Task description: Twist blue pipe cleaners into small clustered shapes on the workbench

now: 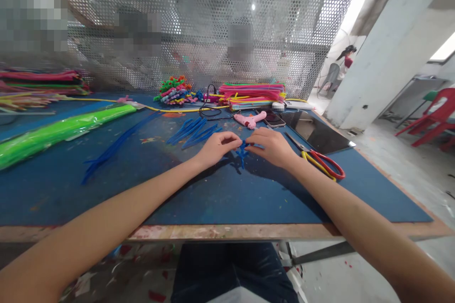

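Note:
Between my two hands, just above the blue mat, hangs a small blue pipe-cleaner piece with several short arms. My left hand pinches it from the left, thumb and forefinger together. From the right, my right hand holds the same piece with its fingers closed. Several short blue stems lie to the left of my left hand, and longer blue stems lie further left. Right of my right hand are scissors with red and yellow handles.
Behind my hands are a pink glue gun, a phone and a dark glass sheet. Pipe-cleaner bundles stand by the perforated screen. A bright green pack lies left. A yellow cable crosses the back.

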`<state>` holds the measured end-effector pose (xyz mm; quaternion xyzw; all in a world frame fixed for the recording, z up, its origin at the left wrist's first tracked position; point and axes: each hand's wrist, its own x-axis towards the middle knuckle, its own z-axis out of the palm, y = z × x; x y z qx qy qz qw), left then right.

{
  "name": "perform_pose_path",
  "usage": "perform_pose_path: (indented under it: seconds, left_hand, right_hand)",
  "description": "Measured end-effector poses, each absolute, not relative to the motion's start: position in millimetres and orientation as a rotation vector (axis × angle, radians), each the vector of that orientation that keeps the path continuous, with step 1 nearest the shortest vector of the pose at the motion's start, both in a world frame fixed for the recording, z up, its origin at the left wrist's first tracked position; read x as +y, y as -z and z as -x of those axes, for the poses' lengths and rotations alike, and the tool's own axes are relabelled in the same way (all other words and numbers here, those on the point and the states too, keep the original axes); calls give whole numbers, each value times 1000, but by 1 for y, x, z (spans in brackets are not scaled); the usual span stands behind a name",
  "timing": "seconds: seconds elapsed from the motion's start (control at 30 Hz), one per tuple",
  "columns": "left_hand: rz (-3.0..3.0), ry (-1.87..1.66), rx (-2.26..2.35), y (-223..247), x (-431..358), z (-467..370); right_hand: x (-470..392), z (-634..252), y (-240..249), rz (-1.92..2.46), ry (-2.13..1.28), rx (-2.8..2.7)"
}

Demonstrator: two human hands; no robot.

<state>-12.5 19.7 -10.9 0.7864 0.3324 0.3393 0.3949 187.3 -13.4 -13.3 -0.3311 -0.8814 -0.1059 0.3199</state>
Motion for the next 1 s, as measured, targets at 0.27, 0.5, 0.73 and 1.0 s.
perform_pose_path:
  seconds: [0.27, 0.5, 0.73, 1.0]
  left_hand:
    - [-2221, -798, 643, 4, 20, 19]
    - [-2254, -884, 581, 1, 25, 22]
    - [-2227, -920, 676, 4, 28, 23]
    - [-2253, -881, 646, 2, 20, 25]
  right_hand:
    - [-15, -190, 8, 777, 460, -2436]
    - [-17, -188, 4, 689, 472, -2441]
    - [-16, -191, 3, 714, 547, -2401]
    - [-12, -195, 8, 799, 422, -2321]
